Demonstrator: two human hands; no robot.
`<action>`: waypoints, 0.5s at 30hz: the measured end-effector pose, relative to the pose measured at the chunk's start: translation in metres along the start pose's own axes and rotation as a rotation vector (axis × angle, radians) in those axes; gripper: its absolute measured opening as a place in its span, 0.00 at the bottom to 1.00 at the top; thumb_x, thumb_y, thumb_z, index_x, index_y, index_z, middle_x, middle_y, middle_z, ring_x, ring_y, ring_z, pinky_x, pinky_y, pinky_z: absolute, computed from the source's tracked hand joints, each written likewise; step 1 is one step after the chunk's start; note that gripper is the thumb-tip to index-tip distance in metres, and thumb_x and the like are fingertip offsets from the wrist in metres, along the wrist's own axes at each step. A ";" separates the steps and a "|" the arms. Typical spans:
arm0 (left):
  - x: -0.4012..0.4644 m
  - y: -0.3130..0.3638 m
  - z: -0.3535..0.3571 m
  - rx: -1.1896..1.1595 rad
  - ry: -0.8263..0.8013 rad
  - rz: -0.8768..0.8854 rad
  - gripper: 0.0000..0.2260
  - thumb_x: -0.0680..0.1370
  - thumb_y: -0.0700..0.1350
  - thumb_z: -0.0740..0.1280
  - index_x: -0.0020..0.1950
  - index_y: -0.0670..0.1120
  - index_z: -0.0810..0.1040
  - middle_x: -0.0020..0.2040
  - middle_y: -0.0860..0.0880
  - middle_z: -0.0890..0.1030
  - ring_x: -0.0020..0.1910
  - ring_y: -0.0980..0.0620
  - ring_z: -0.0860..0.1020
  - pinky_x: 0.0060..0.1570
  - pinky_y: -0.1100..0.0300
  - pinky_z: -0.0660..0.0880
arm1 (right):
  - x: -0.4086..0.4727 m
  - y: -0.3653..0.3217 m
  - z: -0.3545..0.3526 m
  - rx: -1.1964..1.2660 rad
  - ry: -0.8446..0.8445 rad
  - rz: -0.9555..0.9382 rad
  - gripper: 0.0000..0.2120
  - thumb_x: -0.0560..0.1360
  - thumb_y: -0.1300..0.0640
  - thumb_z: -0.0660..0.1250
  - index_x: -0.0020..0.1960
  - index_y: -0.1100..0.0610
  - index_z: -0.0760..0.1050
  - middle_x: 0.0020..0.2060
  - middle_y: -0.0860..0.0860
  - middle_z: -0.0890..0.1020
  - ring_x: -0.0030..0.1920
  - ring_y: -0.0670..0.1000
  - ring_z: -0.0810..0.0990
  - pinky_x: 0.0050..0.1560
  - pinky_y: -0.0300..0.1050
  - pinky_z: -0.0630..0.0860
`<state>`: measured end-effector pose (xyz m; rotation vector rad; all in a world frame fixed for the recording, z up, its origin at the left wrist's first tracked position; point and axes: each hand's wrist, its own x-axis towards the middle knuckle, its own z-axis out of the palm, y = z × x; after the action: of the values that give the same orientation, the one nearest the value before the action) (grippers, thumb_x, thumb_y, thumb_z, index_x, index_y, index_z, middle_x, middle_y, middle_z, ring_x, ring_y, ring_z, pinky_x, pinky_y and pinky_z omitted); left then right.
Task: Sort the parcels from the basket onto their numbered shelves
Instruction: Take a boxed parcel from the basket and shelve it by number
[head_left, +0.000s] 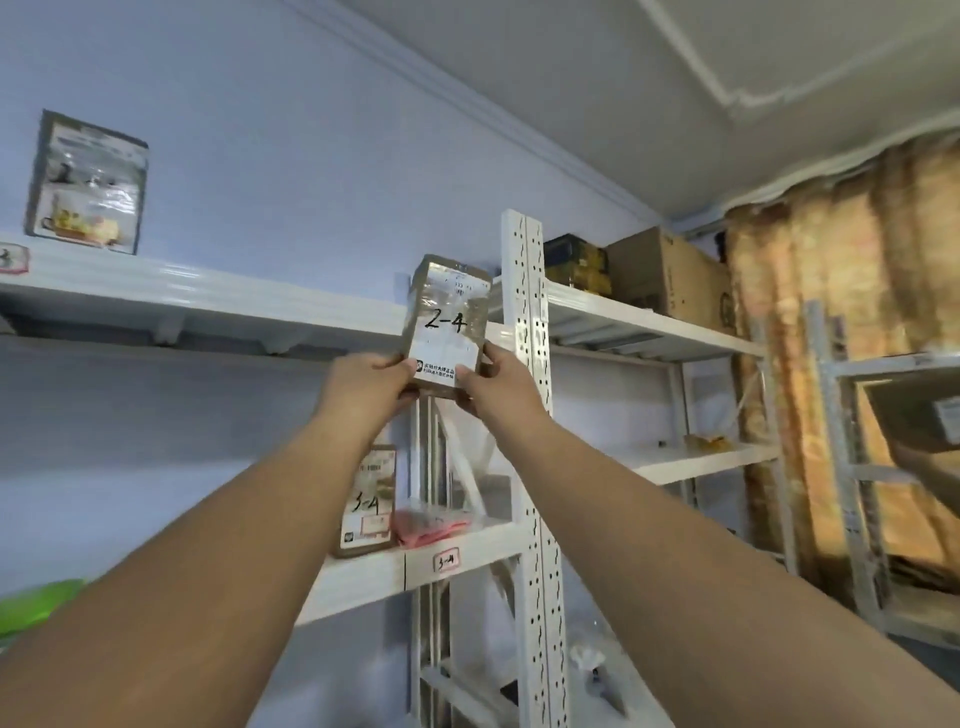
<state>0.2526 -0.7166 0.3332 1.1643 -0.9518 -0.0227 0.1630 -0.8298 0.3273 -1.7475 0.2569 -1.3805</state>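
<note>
Brown cardboard parcel (448, 325) marked 2-4 is being lifted by both our hands, left hand (363, 387) and right hand (498, 382) gripping its lower corners, at the upper shelf (208, 299) edge. We are judging it should slide on upright, label outward. One parcel held; one 3-4 parcel (370, 501) below.

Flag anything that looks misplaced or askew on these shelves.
Nothing stands out. The parcel marked 2-4 is held upright in both hands, left hand and right hand, at the upper shelf. The parcel marked 3-4 stands on the shelf whose tag reads 3-4.
</note>
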 end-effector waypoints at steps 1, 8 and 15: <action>0.021 0.007 0.009 0.024 0.012 0.046 0.08 0.77 0.41 0.68 0.39 0.50 0.82 0.42 0.45 0.85 0.42 0.49 0.84 0.52 0.54 0.80 | 0.024 -0.004 -0.003 0.005 0.027 -0.019 0.14 0.76 0.60 0.67 0.61 0.55 0.76 0.52 0.53 0.84 0.51 0.53 0.83 0.55 0.52 0.81; 0.163 0.033 0.067 0.209 0.068 0.313 0.08 0.77 0.43 0.66 0.40 0.49 0.83 0.39 0.45 0.85 0.41 0.46 0.84 0.52 0.52 0.80 | 0.172 -0.014 -0.017 -0.185 0.158 -0.242 0.08 0.76 0.56 0.65 0.52 0.54 0.82 0.45 0.52 0.85 0.46 0.55 0.84 0.53 0.54 0.80; 0.255 0.013 0.100 0.818 0.331 0.400 0.11 0.77 0.53 0.63 0.47 0.49 0.83 0.39 0.48 0.79 0.45 0.44 0.78 0.53 0.50 0.73 | 0.263 0.011 -0.013 -0.406 0.070 -0.261 0.11 0.78 0.55 0.64 0.55 0.60 0.80 0.48 0.56 0.83 0.46 0.56 0.80 0.44 0.46 0.75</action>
<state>0.3423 -0.9075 0.5081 1.6223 -0.8966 0.9281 0.2515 -1.0078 0.5009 -2.1257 0.3786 -1.6667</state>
